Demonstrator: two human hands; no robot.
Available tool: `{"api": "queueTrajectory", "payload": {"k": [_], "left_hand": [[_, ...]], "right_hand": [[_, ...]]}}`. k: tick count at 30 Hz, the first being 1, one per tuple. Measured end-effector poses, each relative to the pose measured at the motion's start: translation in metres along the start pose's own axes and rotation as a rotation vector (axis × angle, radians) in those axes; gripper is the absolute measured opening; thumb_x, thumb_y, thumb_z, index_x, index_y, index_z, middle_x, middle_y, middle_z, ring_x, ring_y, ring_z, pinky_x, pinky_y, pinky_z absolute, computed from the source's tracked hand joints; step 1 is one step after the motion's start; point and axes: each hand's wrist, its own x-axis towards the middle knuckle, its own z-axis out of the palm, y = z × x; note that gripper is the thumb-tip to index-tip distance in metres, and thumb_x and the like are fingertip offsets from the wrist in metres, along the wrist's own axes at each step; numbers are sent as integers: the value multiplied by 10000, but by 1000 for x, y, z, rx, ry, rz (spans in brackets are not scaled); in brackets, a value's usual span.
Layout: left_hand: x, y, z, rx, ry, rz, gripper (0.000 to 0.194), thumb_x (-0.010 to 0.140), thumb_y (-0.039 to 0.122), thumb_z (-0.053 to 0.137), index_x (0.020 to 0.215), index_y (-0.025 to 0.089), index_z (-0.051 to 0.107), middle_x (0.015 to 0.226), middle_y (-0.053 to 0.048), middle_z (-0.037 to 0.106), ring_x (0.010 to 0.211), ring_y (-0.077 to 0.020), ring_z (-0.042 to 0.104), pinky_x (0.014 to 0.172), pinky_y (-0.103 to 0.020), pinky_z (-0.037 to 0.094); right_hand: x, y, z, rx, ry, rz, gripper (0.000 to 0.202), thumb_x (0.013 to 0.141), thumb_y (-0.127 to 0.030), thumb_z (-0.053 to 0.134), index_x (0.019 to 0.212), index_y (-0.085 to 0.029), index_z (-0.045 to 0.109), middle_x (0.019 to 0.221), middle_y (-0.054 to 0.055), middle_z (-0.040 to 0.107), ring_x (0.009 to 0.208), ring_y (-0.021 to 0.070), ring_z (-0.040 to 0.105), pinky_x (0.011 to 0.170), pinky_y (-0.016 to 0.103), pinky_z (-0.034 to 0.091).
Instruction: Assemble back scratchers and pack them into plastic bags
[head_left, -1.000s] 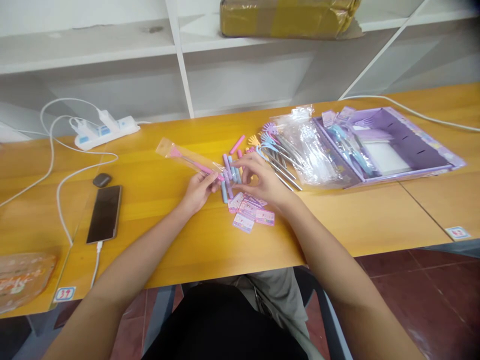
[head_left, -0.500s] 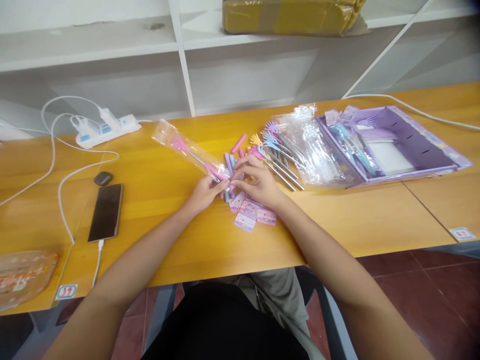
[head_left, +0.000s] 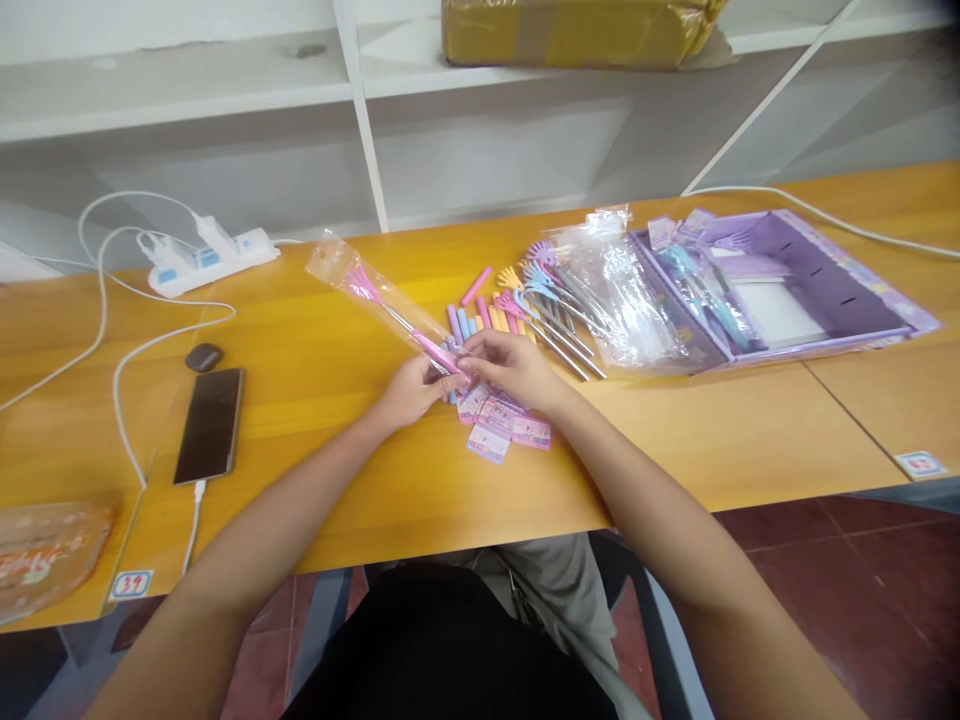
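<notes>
A clear plastic sleeve (head_left: 330,262) holds a pink back scratcher (head_left: 409,328) with a hand-shaped head and a metal rod. My left hand (head_left: 411,390) is closed round its handle end. At the same end my right hand (head_left: 511,365) pinches the sleeve. Under and beside my hands are pink and purple cards (head_left: 491,440). Several coloured handle tubes (head_left: 454,324) lie just behind my fingers, with one pink tube (head_left: 475,287) apart from them. Metal rods with coloured hand-shaped heads (head_left: 551,300) lie to the right of these.
Clear plastic sleeves (head_left: 630,300) lie beside an open purple box (head_left: 832,350) holding wrapped items. At the left are a phone (head_left: 210,425), a small black case (head_left: 203,357), a power strip (head_left: 217,262) with cables and a plastic pouch (head_left: 52,555). A taped carton (head_left: 570,35) sits on the shelf.
The fingers of my right hand have lowered and closed in at the handle end, showing more of the coloured tubes. The sleeved scratcher has shifted slightly right and down.
</notes>
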Motion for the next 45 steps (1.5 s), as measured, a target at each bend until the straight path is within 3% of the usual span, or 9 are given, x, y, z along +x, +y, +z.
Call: {"api": "queueTrajectory", "payload": {"k": [8,17,22,25,28,33,36,41,45], "left_hand": [[0,-3,0,-52,8,41,531,763,579,952,954,165,681,809,-21,724,624,-110,593,573,-247,456],[-4,-3,0,-79,-27,7,480,767,487,959,994,168,681,854,-28,733,693,-138,637,631,-267,486],[-2,1,3,-142,115,113,604,750,526,973,1174,198,695,1029,-46,755,902,-185,705,750,-279,539],[-1,1,3,-178,206,135,649,770,589,949,1239,222,693,973,-23,728,809,-161,671,701,-269,518],[2,1,0,-275,291,158,557,814,637,901,1155,240,709,901,5,689,733,-132,622,664,-254,496],[11,4,-9,-483,432,193,422,842,575,902,907,219,685,832,10,663,683,-111,587,606,-247,459],[16,3,-14,-527,498,169,376,847,526,911,949,217,722,830,6,684,688,-110,608,619,-261,476],[15,3,-18,-552,433,116,349,840,461,930,884,208,693,767,22,650,581,-73,529,559,-256,444],[14,4,-17,-541,457,84,394,849,480,916,787,205,641,678,34,597,520,-63,470,497,-242,400]], "right_hand": [[0,-4,-1,56,42,95,522,868,-712,821,905,-210,686,748,-9,687,600,137,583,590,290,489],[1,-4,-9,137,-51,131,509,847,-672,868,919,-218,650,823,8,721,690,152,645,632,291,510],[3,1,-11,94,-78,115,511,844,-660,872,879,-210,631,768,-18,666,667,136,598,621,281,468],[2,1,-15,88,-98,130,499,845,-630,880,849,-205,619,717,-39,624,625,113,544,572,257,405],[-2,-4,-20,115,-271,185,478,822,-593,910,815,-206,630,706,-44,641,606,101,544,554,243,410],[-12,-18,-13,104,-844,359,434,832,-583,901,957,-189,769,769,-9,752,618,120,643,554,243,495],[-17,-27,3,74,-969,412,439,810,-573,922,880,-179,741,636,-42,694,538,107,621,478,212,430],[-19,-35,5,77,-931,454,413,827,-557,908,865,-192,718,600,-54,671,454,91,558,416,212,338],[-16,-33,-27,-4,-580,269,329,895,-499,853,993,-206,744,872,13,783,616,117,636,547,257,466]]}}
